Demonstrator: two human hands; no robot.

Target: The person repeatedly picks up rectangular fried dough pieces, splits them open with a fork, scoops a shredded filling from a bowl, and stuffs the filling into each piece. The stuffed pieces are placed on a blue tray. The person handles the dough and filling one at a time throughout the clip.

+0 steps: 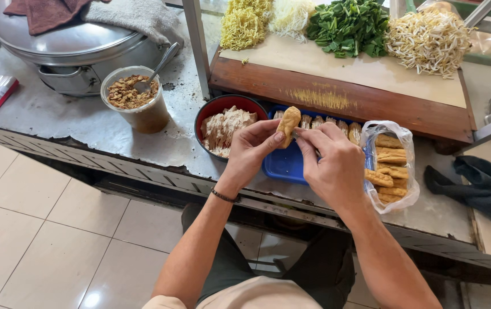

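Observation:
My left hand (252,147) holds a golden fried tofu piece (288,123) upright above a blue tray (284,163). My right hand (332,163) is closed on a small thin tool, mostly hidden by the fingers, whose tip meets the tofu's side. A row of fried tofu pieces (321,122) lies along the tray's far edge. To the right, an open clear plastic bag (398,137) holds several more fried tofu pieces (389,166). A red bowl (211,109) of pale shredded meat stands left of the tray.
A plastic tub of brown chopped filling (134,97) with a spoon stands beside a big lidded metal pot (74,48). A wooden board (342,80) carries noodles, greens and bean sprouts. A dark cloth (482,183) lies at the right. A metal post (198,46) rises near the board.

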